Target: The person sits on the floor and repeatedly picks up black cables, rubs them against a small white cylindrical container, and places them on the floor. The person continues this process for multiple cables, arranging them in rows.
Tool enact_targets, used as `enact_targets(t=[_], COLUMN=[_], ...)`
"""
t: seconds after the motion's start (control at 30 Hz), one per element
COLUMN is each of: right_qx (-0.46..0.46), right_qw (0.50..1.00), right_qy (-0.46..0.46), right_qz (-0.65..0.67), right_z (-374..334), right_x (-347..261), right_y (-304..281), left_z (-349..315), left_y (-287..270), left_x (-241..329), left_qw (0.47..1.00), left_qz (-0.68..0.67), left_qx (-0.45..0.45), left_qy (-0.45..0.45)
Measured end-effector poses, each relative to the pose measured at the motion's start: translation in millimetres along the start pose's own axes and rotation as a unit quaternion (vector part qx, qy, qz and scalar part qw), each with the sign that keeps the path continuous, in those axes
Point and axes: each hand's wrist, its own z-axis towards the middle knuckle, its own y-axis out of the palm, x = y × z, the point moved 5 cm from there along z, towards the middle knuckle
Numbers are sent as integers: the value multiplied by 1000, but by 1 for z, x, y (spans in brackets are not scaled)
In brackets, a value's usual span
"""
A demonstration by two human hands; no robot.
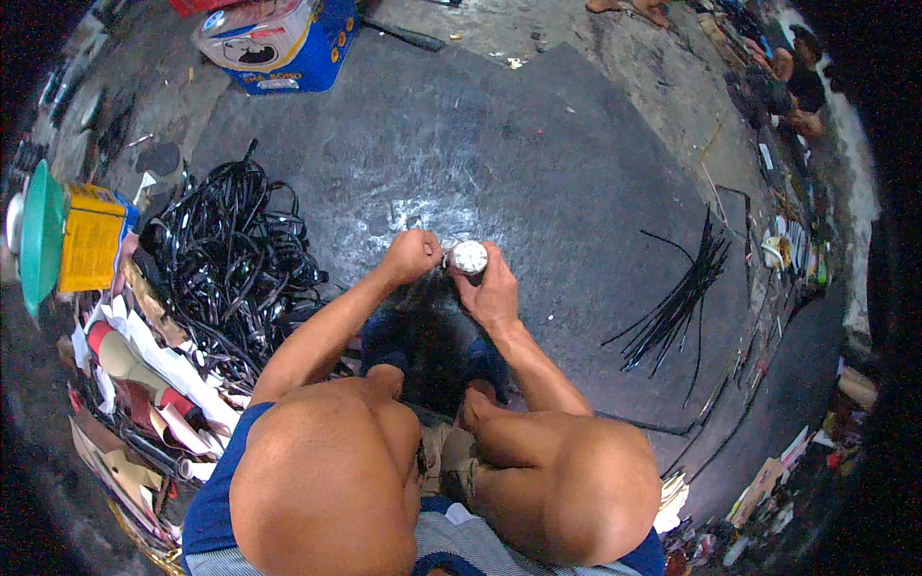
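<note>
My right hand [495,293] is wrapped round a small, round, silvery-white thing with dark spots on its top [469,257]; its exact kind I cannot tell. Close to its left side, my left hand [414,256] is closed, thumb and fingertips together near the rim. Whatever those fingers pinch is too small to make out. Both hands are held above a dark mat [547,173], in front of my bent knees. To the left lies a big tangle of shiny black strips [235,250]. On the right, a loose bundle of thin black strips [684,288] is fanned out.
A blue and white tin box [279,48] stands at the far left. Nearer on that side are a yellow container [91,240] with a green disc-shaped thing [40,240], and paper and sheet scraps [154,384]. Another person's bare feet [629,10] show at the top edge.
</note>
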Motion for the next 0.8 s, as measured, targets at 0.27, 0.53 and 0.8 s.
enact_targets(t=[0.27, 0.53, 0.8], right_qx=[-49, -27, 34], right_qw=[998, 941, 883], right_qy=[-30, 296, 354], right_qz=[20, 161, 305], right_z=[2, 0, 5], right_x=[-7, 88, 87], right_y=[-13, 21, 17], left_z=[-36, -32, -31], left_y=[-10, -5, -3], left_x=[77, 76, 78], left_qw=[958, 970, 967], left_qz=[-110, -72, -68], left_qx=[57, 68, 63], left_qy=[258, 223, 237])
